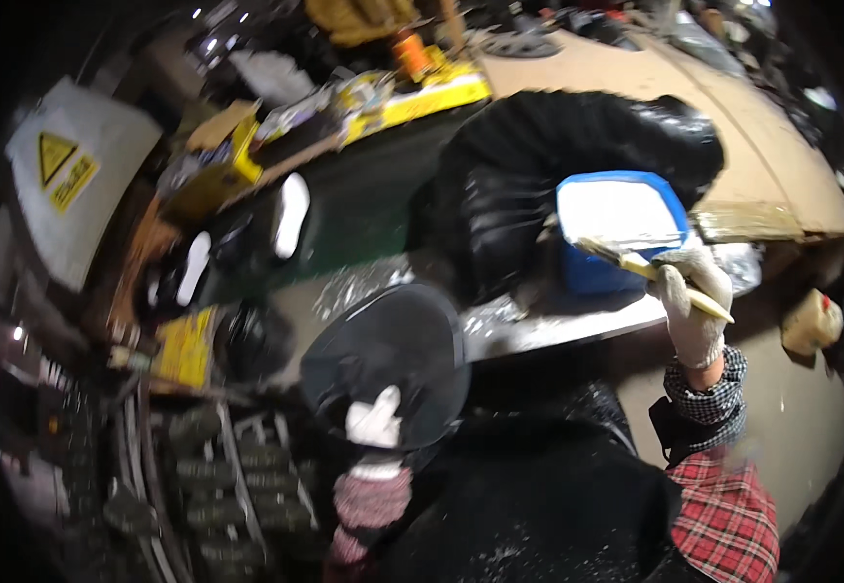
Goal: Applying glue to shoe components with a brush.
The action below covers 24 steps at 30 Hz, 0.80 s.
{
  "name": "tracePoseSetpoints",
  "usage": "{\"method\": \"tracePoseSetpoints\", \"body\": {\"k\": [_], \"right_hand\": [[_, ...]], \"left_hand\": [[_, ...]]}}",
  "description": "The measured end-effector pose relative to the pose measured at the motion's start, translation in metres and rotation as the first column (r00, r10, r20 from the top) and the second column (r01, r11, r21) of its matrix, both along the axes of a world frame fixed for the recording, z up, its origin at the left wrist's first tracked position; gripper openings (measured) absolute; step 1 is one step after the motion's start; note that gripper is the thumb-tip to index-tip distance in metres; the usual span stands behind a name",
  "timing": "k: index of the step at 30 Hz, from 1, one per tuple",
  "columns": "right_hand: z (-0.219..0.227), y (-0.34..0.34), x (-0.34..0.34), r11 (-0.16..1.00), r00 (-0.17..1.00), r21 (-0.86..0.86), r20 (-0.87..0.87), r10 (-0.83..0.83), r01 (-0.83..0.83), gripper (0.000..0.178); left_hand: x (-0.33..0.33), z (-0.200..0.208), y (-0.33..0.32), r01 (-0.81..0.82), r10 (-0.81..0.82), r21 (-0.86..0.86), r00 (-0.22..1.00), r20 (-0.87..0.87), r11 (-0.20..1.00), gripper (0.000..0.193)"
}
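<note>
My right hand (696, 296), in a pale glove, is closed around the light handle of a brush (641, 264). The brush's bristles point left, over the front edge of a blue tub (605, 277) holding white liquid (611, 209). In a white glove, my left hand (375, 420) is in front of or inside a dark grey bucket (393, 330). Its fingers look bent around something dark that I cannot make out against the bucket. Beyond, a white shoe sole (291, 216) and another white sole (194, 267) lie on a dark green belt (354, 194).
Pleated black sheeting (509, 146) covers a bulky form behind the tub. A cardboard-topped surface (762, 146) lies at the right. Yellow boxes (422, 102) line the belt's far side. At lower left stands a metal rack (218, 476); a pale jug (812, 323) is at far right.
</note>
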State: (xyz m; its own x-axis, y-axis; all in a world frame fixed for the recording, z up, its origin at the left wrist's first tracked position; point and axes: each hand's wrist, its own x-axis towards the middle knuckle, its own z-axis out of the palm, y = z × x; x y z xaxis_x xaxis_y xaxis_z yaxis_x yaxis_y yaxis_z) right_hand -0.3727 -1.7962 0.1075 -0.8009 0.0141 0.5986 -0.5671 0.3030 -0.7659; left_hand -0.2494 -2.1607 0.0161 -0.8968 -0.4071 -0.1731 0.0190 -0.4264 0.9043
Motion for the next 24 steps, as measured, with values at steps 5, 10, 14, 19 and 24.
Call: {"method": "tracePoseSetpoints", "body": {"k": [5, 10, 14, 19, 24], "right_hand": [[0.009, -0.13, -0.013, 0.79, 0.778, 0.257, -0.172, 0.604, -0.556, 0.031], [-0.022, -0.166, -0.031, 0.721, 0.662, -0.424, 0.308, 0.683, -0.547, 0.025], [-0.046, -0.127, -0.013, 0.775, 0.571, -0.376, 0.526, 0.63, -0.508, 0.029], [0.016, -0.185, -0.021, 0.885, 0.887, 0.074, 0.089, 0.453, -0.46, 0.025], [0.037, -0.24, 0.037, 0.496, 0.543, 0.477, -0.044, 0.838, -0.726, 0.036]], "left_hand": [[0.002, -0.008, -0.014, -0.237, -0.331, -0.971, 0.919, -0.215, -0.025, 0.031], [0.013, 0.0, -0.004, -0.131, 0.174, 0.183, 0.954, -0.243, 0.974, 0.045], [0.008, -0.007, -0.026, -0.143, 0.017, -0.589, 0.977, -0.213, 0.796, 0.038], [-0.013, -0.01, -0.017, -0.194, -0.148, -0.895, 0.951, -0.272, 0.4, 0.027], [-0.029, 0.013, -0.029, -0.234, -0.205, -0.972, 0.953, -0.225, -0.019, 0.004]]}}
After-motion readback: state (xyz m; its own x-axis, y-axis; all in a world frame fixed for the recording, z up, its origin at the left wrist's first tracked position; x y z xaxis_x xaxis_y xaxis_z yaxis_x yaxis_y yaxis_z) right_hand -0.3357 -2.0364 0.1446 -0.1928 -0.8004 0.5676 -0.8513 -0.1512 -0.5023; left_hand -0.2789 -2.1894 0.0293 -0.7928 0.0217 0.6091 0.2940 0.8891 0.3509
